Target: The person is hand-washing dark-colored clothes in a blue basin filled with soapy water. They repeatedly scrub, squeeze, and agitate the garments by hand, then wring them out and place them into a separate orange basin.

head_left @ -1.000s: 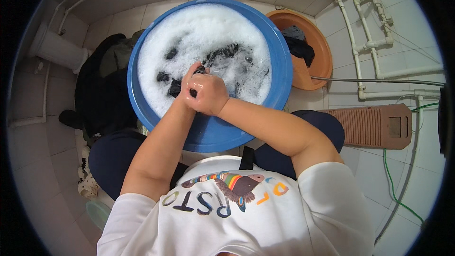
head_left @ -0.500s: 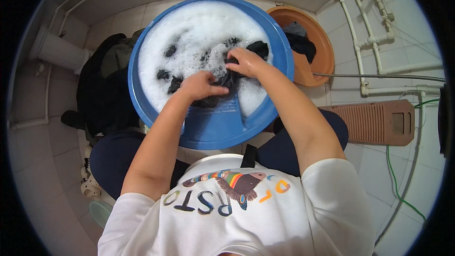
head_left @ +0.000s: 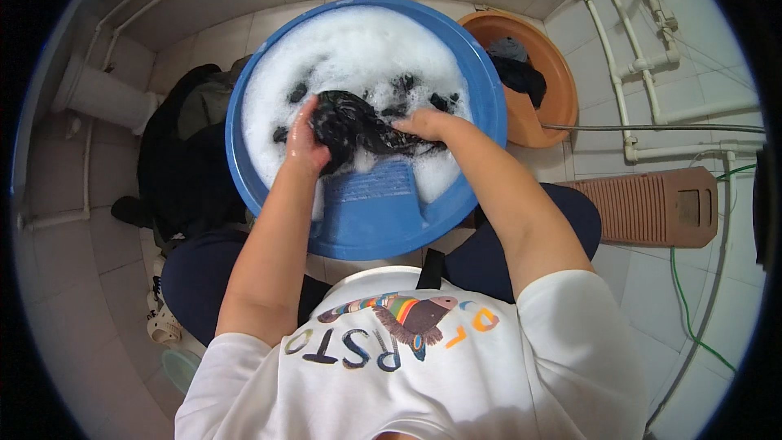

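Observation:
A wet black garment [head_left: 352, 122] is bunched up above the foam in a large blue tub [head_left: 491, 106]. My left hand [head_left: 306, 140] cups its left end, fingers up along the side and thumb at its lower edge. Toward the right the cloth narrows into a twisted strip, and my right hand [head_left: 427, 125] is closed on it, the fingertips partly hidden. Just below the garment, the ribbed washboard [head_left: 371, 187] built into the tub's near side is exposed. White suds [head_left: 358, 41] fill the rest of the tub, with dark bits of cloth poking through.
An orange basin [head_left: 562, 73] with dark clothes [head_left: 519, 81] stands behind the tub on the right. A brown washboard [head_left: 643, 207] lies to the right, near a green hose [head_left: 683, 310]. Dark clothes [head_left: 183, 155] are heaped on the left. White pipes [head_left: 612, 57] run along the walls.
The black garment has come up out of the suds into a bunched, twisted shape. My left hand has moved left and turned upright around it; the washboard ridges are now uncovered.

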`<state>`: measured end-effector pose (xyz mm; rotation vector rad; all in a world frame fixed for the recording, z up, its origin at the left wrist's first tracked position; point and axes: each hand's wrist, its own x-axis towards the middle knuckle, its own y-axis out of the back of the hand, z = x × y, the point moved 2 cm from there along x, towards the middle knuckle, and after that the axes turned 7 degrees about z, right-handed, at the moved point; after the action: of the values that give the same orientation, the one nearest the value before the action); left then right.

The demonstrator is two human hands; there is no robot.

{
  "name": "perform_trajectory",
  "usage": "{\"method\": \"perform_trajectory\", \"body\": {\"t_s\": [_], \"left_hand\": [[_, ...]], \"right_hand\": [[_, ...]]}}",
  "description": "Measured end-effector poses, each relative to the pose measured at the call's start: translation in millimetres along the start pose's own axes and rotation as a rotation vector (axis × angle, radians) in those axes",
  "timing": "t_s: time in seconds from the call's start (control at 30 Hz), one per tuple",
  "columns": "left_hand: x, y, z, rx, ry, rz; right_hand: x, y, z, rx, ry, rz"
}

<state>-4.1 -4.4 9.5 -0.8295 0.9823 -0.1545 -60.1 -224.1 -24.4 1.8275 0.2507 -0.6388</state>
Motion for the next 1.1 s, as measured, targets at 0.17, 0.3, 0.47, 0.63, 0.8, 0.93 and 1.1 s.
{"method": "perform_trajectory", "body": {"t_s": [0.17,0.3,0.47,0.63,0.8,0.93,1.1], "left_hand": [[3,-9,-18,0.142,0.001,0.027],[-11,-26,-25,0.167,0.035,0.092],[77,46,-45,-0.081,-0.36,-0.892],[-22,-32,-55,0.434,-0.204,0.163],[-19,-19,-53,0.306,-0.287,-0.053],[23,12,-60,-0.042,0.002,-0.508],[-32,-52,-45,0.204,0.121,0.054]], "right_hand": [[-30,21,-29,0.364,0.244,0.782],[-58,28,-99,0.793,0.524,0.817],[-120,37,-153,0.588,0.94,0.908],[-65,37,-93,0.64,0.234,0.976],[-88,31,-124,0.612,0.399,0.873],[-77,30,-119,0.7,0.279,0.803],[-9,35,8,0.854,-0.283,0.652]]}}
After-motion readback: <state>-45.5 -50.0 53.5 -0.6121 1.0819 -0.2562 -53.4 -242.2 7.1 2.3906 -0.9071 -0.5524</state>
